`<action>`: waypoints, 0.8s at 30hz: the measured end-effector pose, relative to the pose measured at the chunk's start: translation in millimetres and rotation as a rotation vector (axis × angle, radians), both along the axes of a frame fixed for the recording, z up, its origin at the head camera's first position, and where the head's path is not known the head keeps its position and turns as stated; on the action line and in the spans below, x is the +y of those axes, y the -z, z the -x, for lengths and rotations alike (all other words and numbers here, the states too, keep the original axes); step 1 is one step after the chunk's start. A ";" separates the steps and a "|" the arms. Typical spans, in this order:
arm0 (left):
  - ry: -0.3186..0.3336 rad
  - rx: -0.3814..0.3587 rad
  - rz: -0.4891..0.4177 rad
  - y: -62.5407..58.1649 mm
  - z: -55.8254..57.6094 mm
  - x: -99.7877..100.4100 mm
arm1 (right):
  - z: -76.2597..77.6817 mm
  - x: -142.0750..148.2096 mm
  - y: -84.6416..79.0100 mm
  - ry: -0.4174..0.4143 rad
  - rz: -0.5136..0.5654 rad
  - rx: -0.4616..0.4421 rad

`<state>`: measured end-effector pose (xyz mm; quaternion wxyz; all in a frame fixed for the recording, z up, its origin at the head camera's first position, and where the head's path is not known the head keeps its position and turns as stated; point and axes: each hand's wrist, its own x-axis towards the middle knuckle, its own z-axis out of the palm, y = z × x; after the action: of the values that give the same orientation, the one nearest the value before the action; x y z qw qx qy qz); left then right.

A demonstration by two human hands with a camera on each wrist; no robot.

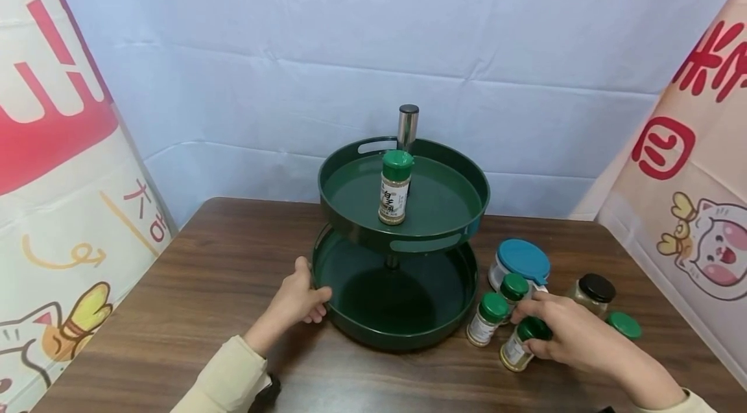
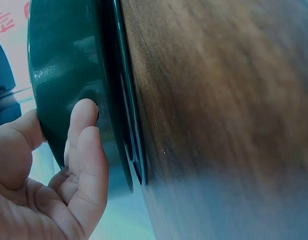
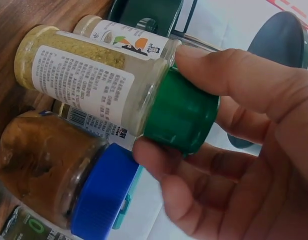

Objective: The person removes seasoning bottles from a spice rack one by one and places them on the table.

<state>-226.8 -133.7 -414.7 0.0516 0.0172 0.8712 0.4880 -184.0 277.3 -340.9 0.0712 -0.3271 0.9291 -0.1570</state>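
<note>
A dark green two-tier turntable rack [image 1: 403, 303] stands mid-table. My left hand [image 1: 299, 296] holds the left rim of its lower tray, with the thumb over the edge and fingers against the outer wall [image 2: 68, 65]. On the right, my right hand [image 1: 574, 332] grips the green cap of a spice jar [image 3: 83, 82], thumb on one side and fingers on the other. Yellowish-green seasoning fills the lower part of that clear jar. A sesame jar [image 1: 393, 196] with a green cap stands on the upper tray [image 1: 449, 196].
Close beside the gripped jar are another green-capped jar [image 1: 482, 327] and one more [image 1: 513, 290] behind it. A blue-lidded tub [image 1: 522, 260], a black-lidded jar [image 1: 592, 295] and a green cap [image 1: 623, 325] lie around my right hand. A pale cloth backdrop [image 1: 262, 108] hangs behind.
</note>
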 end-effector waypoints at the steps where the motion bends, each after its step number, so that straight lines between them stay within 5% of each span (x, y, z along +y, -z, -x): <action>1: -0.001 0.000 0.000 0.2 -0.1 -0.1 | 0.1 0.3 0.3 -0.003 0.000 -0.007; 24: -0.005 0.002 0.013 0.0 0.4 -1.3 | -0.9 5.1 -23.1 0.044 -0.076 -0.180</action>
<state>-227.2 -135.0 -414.7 0.0496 0.0153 0.8744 0.4825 -183.1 282.4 -317.8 0.1636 -0.2884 0.9311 -0.1519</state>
